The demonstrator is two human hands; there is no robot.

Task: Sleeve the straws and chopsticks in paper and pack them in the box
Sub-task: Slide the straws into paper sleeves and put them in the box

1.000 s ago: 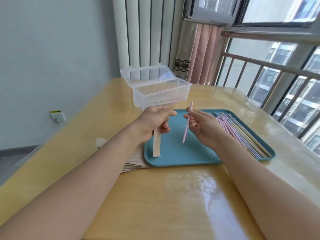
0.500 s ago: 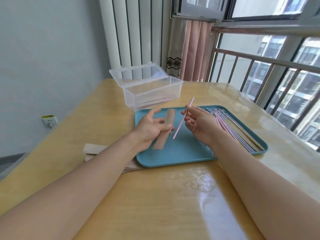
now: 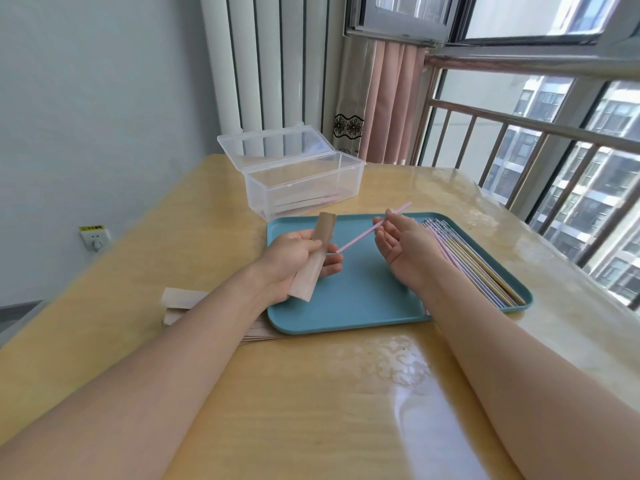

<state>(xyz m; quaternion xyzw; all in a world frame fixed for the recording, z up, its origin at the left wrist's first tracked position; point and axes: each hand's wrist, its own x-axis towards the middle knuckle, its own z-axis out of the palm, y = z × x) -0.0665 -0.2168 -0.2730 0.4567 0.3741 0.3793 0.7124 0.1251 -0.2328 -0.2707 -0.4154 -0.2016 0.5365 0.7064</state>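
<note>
Bright daylight enters through the window [image 3: 540, 133] at upper right. Strong glare spreads across the glossy wooden table [image 3: 398, 375] in the foreground and along its right edge. Shadows are soft. Wide-angle distortion bends the railing [image 3: 519, 123] and the forearms near the edges; focus stays sharp centrally.

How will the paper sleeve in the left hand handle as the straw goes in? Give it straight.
The paper sleeve is thin and flat, so it probably bends easily. It looks light, held in the left hand alone. Its mouth may collapse when the pink straw in the right hand pushes in.
</note>
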